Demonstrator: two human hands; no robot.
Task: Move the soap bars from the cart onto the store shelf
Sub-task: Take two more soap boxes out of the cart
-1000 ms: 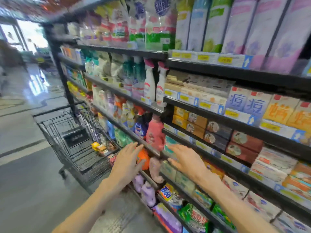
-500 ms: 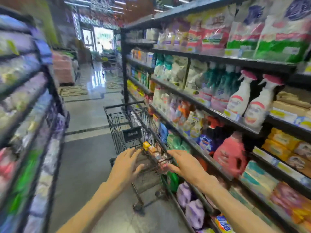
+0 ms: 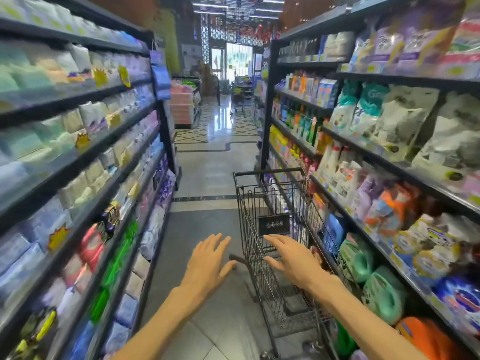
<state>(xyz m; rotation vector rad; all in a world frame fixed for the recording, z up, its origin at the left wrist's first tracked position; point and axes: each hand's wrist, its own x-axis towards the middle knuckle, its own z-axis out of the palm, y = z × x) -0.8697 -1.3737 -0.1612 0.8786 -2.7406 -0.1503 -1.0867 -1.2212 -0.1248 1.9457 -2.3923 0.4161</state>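
My left hand has its fingers straight and spread, palm down, holding nothing; it hangs in the air over the grey floor, just to the 9 o'clock side of the cart. My right hand is the same: fingers loosely spread and pinching nothing, hovering over the near end of the cart's wire basket, thumb toward 9 o'clock. I cannot tell whether either hand touches the wire.

The cart is a dark wire trolley standing at about 1 o'clock from my hands, close against the store shelf on the right side of the aisle. A small black sign hangs inside its basket, at 12 o'clock from my right fingertips. My right hand and forearm cover much of the basket's bed, and I cannot make out any soap bars in it from here.

At 3 o'clock the shelf carries bottles and pouches of cleaning goods, with green jugs low down near my right forearm. At 9 o'clock a second shelving run holds blurred packets. The aisle runs on to a bright doorway at 12 o'clock.
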